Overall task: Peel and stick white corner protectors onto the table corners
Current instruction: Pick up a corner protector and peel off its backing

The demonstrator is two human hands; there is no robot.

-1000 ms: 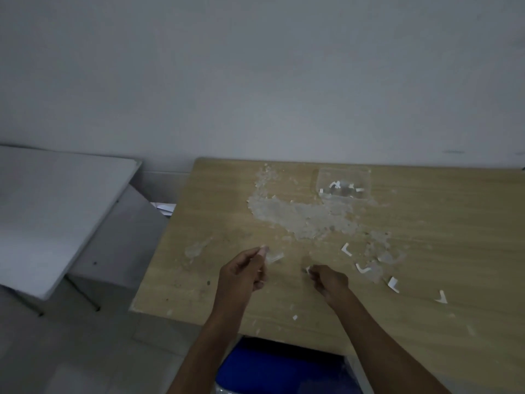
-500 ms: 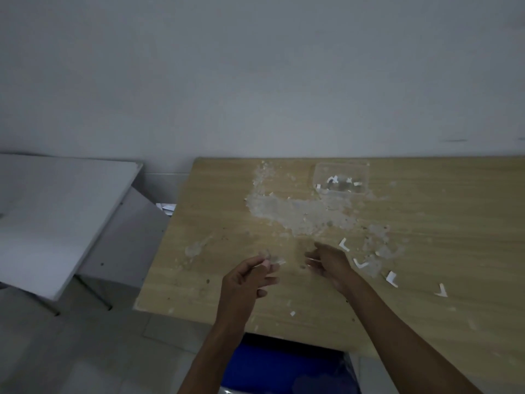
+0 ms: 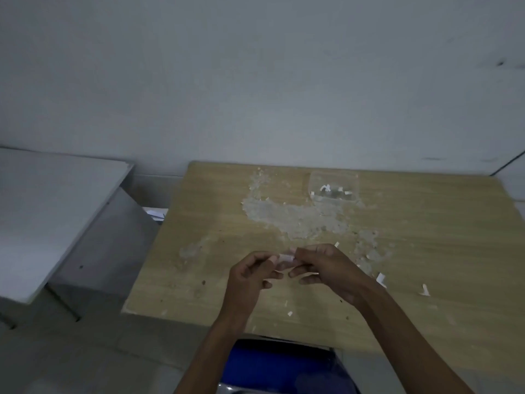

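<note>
Both hands meet above the wooden tabletop [image 3: 199,280], fingers curled. The left hand [image 3: 250,275] and the right hand [image 3: 324,268] pinch a small white corner protector [image 3: 286,257] between their fingertips, holding it in the air just over the scuffed patch of the surface. More white pieces [image 3: 380,279] lie loose on the tabletop near the right wrist, and others sit in a clear container [image 3: 333,185] near the far edge.

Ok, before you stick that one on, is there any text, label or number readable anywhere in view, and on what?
None readable. The white corner protector held between the left hand and right hand shows no print; the clear plastic container and wooden table carry no visible label.
</note>
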